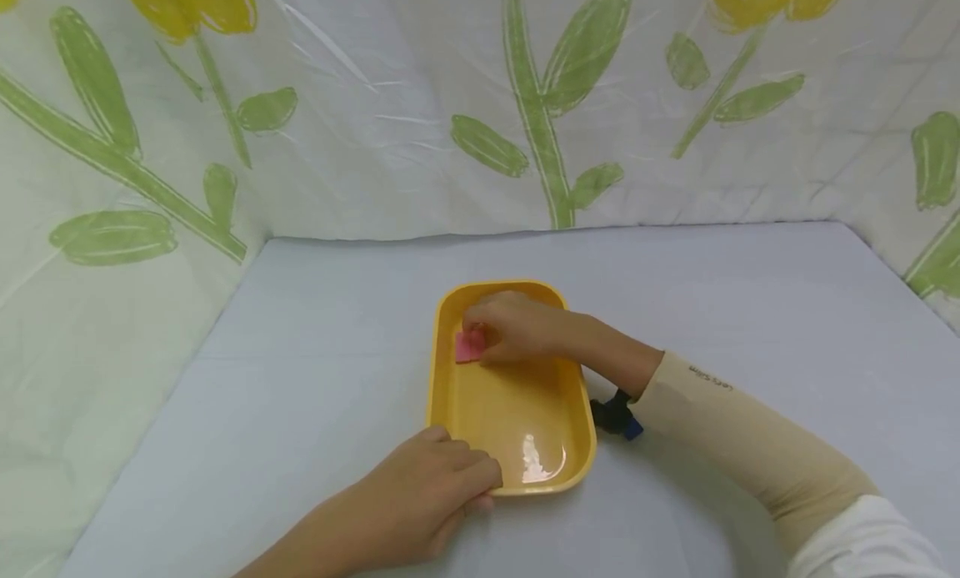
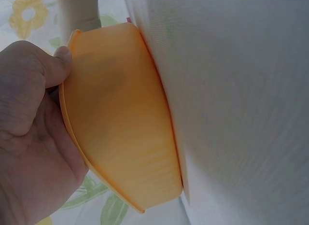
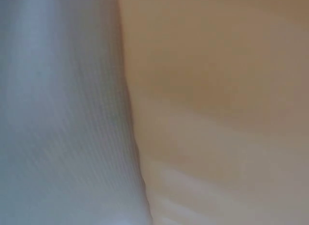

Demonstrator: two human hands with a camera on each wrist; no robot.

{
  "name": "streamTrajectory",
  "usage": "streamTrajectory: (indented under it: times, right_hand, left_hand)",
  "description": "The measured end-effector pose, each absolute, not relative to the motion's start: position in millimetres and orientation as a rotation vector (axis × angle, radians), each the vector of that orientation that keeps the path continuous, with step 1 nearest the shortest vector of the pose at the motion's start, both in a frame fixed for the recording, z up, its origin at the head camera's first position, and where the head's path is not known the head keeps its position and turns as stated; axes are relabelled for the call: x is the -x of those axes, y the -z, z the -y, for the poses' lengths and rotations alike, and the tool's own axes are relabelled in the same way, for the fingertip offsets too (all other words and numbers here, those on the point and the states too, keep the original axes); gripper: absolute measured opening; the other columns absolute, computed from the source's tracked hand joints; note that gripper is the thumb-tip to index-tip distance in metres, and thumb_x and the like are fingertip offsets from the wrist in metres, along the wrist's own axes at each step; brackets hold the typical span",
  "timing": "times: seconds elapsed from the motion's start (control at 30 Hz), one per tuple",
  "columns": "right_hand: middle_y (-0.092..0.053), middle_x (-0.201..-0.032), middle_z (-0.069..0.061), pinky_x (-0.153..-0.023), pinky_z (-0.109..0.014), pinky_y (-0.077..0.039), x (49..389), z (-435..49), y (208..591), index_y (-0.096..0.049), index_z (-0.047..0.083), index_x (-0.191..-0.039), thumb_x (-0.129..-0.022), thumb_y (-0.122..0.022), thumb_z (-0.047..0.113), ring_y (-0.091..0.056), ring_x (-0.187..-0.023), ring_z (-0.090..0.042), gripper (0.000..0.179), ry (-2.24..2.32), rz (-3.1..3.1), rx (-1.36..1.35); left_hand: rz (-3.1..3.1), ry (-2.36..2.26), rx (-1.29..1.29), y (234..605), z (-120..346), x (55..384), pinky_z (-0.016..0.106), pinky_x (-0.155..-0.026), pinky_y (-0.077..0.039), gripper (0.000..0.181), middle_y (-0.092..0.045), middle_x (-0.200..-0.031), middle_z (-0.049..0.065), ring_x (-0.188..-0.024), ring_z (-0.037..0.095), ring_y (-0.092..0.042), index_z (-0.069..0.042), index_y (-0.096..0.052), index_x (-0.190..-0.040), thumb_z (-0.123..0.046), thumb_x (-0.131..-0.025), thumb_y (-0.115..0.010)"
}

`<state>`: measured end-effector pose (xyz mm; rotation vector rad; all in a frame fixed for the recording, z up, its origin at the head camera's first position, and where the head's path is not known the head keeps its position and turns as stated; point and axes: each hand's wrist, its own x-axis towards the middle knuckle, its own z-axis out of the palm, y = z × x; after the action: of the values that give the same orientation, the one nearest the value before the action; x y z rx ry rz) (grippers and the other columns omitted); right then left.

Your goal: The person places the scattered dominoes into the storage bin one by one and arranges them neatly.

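Observation:
A yellow rectangular tray (image 1: pixel 525 428) with rounded corners and raised sides stands on the table. My left hand (image 1: pixel 427 495) grips its near rim at the left corner. In the left wrist view, the thumb (image 2: pixel 60 65) presses the outside of the tray wall (image 2: pixel 120 119), the fingers going over the rim. My right hand (image 1: pixel 517 326) reaches inside the tray's far half, fingers curled down, and pinches a small pink piece (image 1: pixel 467 349) with a square edge near the left wall. The fingers hide part of that piece. In the right wrist view only the tray's outer wall (image 3: pixel 217 114) shows, blurred and close.
A pale cloth covers the table (image 1: pixel 315 378). A dark strapped device (image 1: pixel 617 417) sits under the right wrist, beside the tray's right side. White curtains (image 1: pixel 375 144) with painted green leaves and yellow flowers stand behind and at the sides.

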<state>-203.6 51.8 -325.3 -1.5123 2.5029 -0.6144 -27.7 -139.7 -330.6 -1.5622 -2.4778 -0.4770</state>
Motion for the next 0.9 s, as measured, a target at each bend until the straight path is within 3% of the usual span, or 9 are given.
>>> streamTrajectory:
  times: [0.33, 0.6, 0.9]
  right_hand:
    - [-0.067, -0.112, -0.007, -0.098, -0.038, -0.045, 195.9, -81.5, 317.6, -0.067, 0.004, -0.113, -0.09, -0.076, 0.014, -0.06, -0.107, -0.025, 0.027, 0.698, -2.524, 1.498]
    - [-0.065, -0.117, -0.004, -0.095, -0.04, -0.049, 176.1, -126.3, 307.0, -0.065, 0.011, -0.118, -0.088, -0.079, 0.017, -0.059, -0.108, -0.025, 0.034, 0.758, -2.549, 1.478]
    - [-0.064, -0.121, 0.007, -0.091, -0.036, -0.052, 136.0, -188.5, 298.3, -0.066, 0.014, -0.12, -0.084, -0.083, 0.017, -0.059, -0.114, -0.014, 0.04, 0.725, -2.7, 1.416]
  left_hand:
    - [2.519, 0.487, 1.545, 331.4, 138.4, 25.8, 0.02, -0.068, -0.03, 0.013, -0.045, -0.079, -0.015, -0.067, 0.002, -0.044, -0.02, -0.05, -0.093, -0.024, -0.099, -0.062]
    - [2.489, 0.479, 1.558, 332.7, 138.7, 26.7, 0.021, -0.069, -0.031, 0.012, -0.047, -0.081, -0.014, -0.069, 0.002, -0.045, -0.02, -0.051, -0.094, -0.025, -0.1, -0.059]
    - [2.461, 0.463, 1.552, 331.9, 139.4, 26.7, 0.021, -0.068, -0.03, 0.013, -0.044, -0.078, -0.013, -0.067, 0.002, -0.043, -0.018, -0.051, -0.093, -0.025, -0.1, -0.06]
